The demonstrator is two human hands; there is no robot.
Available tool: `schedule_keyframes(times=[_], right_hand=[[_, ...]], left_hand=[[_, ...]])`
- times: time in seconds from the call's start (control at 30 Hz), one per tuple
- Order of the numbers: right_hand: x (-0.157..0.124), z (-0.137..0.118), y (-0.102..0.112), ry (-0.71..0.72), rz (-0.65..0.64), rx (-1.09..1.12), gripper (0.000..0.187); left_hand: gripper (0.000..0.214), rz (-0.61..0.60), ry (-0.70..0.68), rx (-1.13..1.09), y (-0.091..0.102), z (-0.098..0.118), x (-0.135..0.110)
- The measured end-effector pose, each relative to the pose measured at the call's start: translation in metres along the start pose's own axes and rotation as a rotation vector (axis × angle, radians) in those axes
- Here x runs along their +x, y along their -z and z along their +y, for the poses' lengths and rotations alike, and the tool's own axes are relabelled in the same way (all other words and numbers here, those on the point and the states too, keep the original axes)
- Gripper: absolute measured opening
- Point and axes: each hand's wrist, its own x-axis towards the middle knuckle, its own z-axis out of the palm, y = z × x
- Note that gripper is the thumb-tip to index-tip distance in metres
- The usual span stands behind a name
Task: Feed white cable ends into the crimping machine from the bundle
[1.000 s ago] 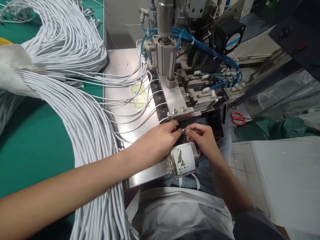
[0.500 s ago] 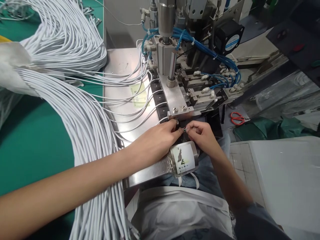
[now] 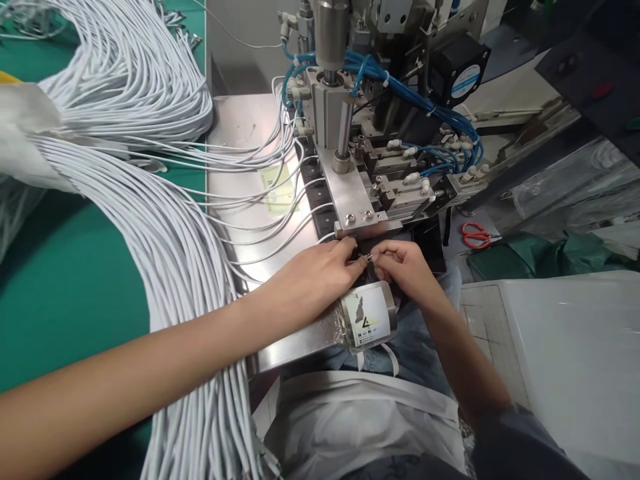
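My left hand (image 3: 325, 270) is closed at the front edge of the press machine (image 3: 345, 193), thumb and forefinger pinched together. Between the fingertips of both hands shows a small metallic cable end (image 3: 369, 258), too small to make out in detail. My right hand (image 3: 403, 262) pinches it from the other side with its fingers curled. White cables (image 3: 280, 250) run from the left into a row of black holders (image 3: 317, 193) beside the machine's metal plate. The cable nearest my left hand is partly hidden by it.
A thick bundle of white cables (image 3: 165, 227) hangs over the green table (image 3: 85, 287). Below my hands sits a labelled metal part (image 3: 371, 317). Blue air hoses (image 3: 410, 93) cross the machine. Red-handled scissors (image 3: 476, 235) and a white bin (image 3: 565, 340) are at the right.
Both hands stay at the same spot, with only slight finger shifts around the small cable end. The machine and cables look unchanged.
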Motion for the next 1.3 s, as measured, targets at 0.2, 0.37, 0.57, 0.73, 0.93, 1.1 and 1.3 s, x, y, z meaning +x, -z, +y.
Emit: schedule_keyframes(times=[0.2,0.37,0.57,0.73,0.93,1.1,1.3], right_hand=[[0.0,0.002,-0.003,0.023,0.04,0.014,0.018],[0.0,0.003,-0.006,-0.042,-0.011,0.041,0.018],[-0.002,0.009,-0.012,-0.036,0.003,0.07,0.029],[0.0,0.015,-0.014,0.012,-0.022,0.056,0.038],[0.001,0.019,-0.009,0.082,-0.029,-0.025,0.032],[-0.013,0.013,-0.004,0.268,0.192,-0.237,0.02],[-0.027,0.005,-0.001,0.491,0.025,-0.462,0.032]], left_hand=[[0.036,-0.012,-0.003,0.011,0.001,0.0,-0.001],[0.039,-0.02,0.008,0.029,0.0,0.001,-0.003],[0.042,0.007,0.015,0.02,-0.004,0.001,-0.004],[0.027,-0.045,0.062,0.046,0.012,0.008,-0.006],[0.017,-0.098,0.176,0.128,0.024,0.015,-0.011],[0.018,-0.08,0.165,0.119,0.02,0.012,-0.01],[0.017,-0.07,0.159,0.112,0.02,0.013,-0.009]])
